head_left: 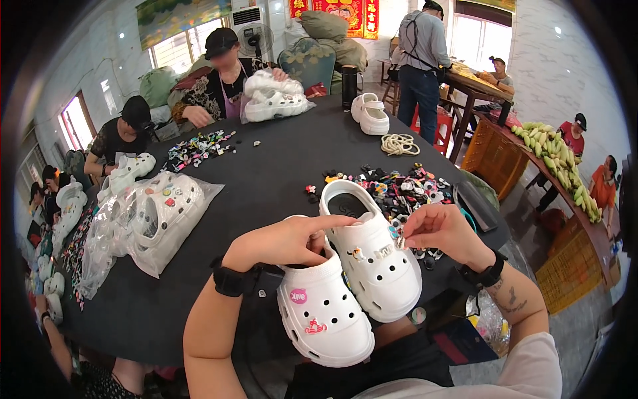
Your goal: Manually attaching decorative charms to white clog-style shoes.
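Two white clogs stand side by side at the table's near edge, the left clog (335, 336) nearer to me than the right clog (389, 289). My left hand (286, 241) curls over the left clog's opening, its index finger reaching onto the right clog's upper, gripping it there. My right hand (435, 233) pinches a small colourful shoe charm (398, 234) against the right side of the right clog. A pink round charm (298, 296) and a red-pink charm (316, 326) sit on the left clog. Charms also show on the right clog, beside bare holes.
A heap of loose charms (415, 189) lies beyond my right hand. Bagged white clogs (169, 213) lie at left. Farther off are coiled rope (400, 144), a black bottle (349, 88) and white shoes (370, 114). Co-workers sit around the dark table (266, 179). An open box (468, 332) is below my right forearm.
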A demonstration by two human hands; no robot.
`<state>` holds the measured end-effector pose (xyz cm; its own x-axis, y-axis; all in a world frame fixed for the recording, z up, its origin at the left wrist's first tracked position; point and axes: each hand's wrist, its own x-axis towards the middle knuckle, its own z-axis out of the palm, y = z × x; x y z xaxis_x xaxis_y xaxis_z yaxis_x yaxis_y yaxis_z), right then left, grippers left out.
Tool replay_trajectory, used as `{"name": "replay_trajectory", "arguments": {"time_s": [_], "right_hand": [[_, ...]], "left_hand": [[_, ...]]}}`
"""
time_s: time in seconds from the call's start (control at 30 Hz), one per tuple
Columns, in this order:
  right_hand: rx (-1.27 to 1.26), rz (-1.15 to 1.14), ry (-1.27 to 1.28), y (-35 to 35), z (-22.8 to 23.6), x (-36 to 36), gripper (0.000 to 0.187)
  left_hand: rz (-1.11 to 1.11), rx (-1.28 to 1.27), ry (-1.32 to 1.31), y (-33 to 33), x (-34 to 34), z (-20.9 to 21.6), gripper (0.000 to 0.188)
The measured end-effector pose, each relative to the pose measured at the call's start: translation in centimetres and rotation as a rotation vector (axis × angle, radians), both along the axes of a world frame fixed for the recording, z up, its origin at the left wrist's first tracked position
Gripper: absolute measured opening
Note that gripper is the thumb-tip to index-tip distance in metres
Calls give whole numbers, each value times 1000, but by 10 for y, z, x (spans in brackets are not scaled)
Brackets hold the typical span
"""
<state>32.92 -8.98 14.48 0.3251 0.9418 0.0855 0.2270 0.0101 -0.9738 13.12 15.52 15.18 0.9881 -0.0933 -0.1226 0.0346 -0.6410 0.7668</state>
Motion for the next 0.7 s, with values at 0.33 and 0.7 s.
{"name": "replay_trajectory", "arguments": {"time_s": [0.33,0.7], "right_hand": [[-227,166,130,25,7,20,23],[-344,246,601,44,-4,21,73]], "left_hand": [[25,14,31,0,0,2,75],[1,78,-22,0,5,-4,77]]}}
